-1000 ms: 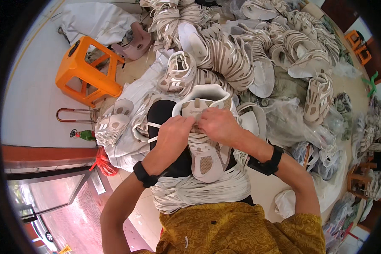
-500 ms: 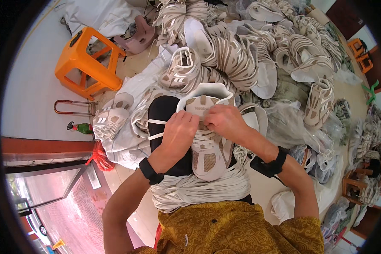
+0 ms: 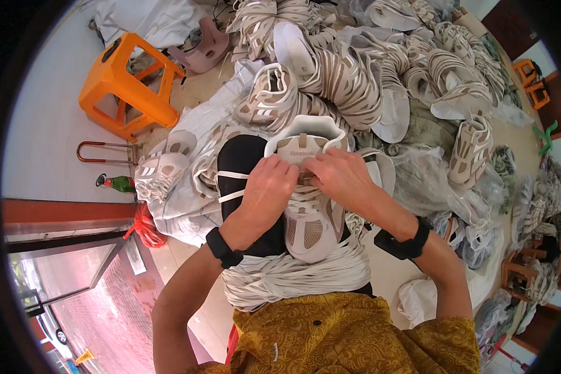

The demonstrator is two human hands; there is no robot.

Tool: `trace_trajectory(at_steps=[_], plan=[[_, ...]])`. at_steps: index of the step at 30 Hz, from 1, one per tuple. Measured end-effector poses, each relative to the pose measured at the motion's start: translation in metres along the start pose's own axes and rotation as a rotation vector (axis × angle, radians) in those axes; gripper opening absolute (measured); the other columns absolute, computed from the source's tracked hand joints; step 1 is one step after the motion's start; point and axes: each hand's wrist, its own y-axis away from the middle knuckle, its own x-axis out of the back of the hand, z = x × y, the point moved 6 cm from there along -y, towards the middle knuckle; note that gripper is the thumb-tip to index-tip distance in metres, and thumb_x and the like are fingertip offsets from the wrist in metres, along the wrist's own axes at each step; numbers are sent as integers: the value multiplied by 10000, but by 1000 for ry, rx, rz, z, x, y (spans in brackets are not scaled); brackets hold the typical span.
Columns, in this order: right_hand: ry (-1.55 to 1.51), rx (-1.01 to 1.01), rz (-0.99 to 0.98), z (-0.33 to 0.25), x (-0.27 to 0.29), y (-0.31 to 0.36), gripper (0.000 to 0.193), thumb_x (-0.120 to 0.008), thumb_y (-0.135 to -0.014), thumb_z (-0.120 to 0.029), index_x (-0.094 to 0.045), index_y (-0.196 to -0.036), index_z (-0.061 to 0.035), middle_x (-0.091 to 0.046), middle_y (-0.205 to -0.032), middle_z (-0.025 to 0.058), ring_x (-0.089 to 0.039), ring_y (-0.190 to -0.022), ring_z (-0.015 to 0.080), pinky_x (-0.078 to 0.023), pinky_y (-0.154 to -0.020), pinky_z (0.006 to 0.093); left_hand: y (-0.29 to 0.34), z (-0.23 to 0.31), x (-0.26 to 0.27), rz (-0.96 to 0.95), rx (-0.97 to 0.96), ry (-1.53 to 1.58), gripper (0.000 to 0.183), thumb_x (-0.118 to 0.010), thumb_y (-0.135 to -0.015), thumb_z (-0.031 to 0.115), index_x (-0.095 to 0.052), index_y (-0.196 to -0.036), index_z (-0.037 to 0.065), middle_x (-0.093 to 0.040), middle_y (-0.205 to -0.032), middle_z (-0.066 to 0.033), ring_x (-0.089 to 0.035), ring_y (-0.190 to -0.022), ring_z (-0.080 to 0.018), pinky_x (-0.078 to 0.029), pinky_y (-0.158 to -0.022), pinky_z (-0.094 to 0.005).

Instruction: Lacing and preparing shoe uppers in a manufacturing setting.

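A beige and white sneaker upper [image 3: 305, 235] lies over my lap, toe toward me, with its padded collar and tongue at the far end. White lacing crosses its front. My left hand [image 3: 265, 193] is closed in a pinch at the left eyelet edge, just below the tongue. A white shoelace [image 3: 234, 176] loops out from this hand across my black trouser leg. My right hand [image 3: 340, 177] is closed at the right eyelet edge, fingertips almost touching the left ones. The fingers hide what exactly lies between them. A thick bundle of white laces [image 3: 296, 280] rests across my lap.
Stacked sneaker uppers [image 3: 349, 87] pile up ahead, and clear plastic bags [image 3: 417, 181] lie to the right. An orange stool [image 3: 121, 87] stands at the far left. Below it are a green bottle [image 3: 119, 183] and a red plastic bag [image 3: 146, 227].
Both hands stay close together at the eyelets. My right fingers have shifted slightly down off the tongue, leaving more of it showing. The upper sits a little farther right and away from me.
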Motion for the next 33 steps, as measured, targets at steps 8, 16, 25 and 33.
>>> trace_trajectory(at_steps=[8, 16, 25, 33], plan=[[14, -44, -113, 6, -14, -8, 32, -564, -638, -64, -570, -663, -83, -566, -639, 46, -567, -601, 238, -446, -529, 350, -2, -2, -1, 16, 16, 8, 93, -523, -596, 6, -497, -681, 32, -475, -656, -79, -486, -702, -236, -394, -608, -322], [-244, 130, 166, 5, -4, -3, 52, -572, -645, -85, -522, -633, -80, -534, -579, 57, -556, -572, 221, -443, -506, 343, -2, -5, -5, -60, -4, -45, 67, -534, -616, 55, -511, -679, 55, -496, -654, -68, -501, -726, -218, -405, -660, -307], [-224, -91, 106, 7, -10, -1, 115, -608, -613, -50, -538, -700, -76, -569, -627, 55, -573, -594, 231, -455, -522, 335, -1, -6, -6, -45, -17, 54, 82, -526, -614, 31, -527, -696, 37, -505, -701, -86, -493, -753, -232, -400, -668, -321], [-232, -106, 155, 6, -8, 8, 94, -605, -639, -65, -528, -693, -75, -565, -622, 52, -567, -581, 232, -445, -510, 340, 0, 0, -7, -11, 82, -26, 104, -528, -606, 35, -509, -707, 25, -476, -697, -100, -470, -750, -246, -383, -648, -325]])
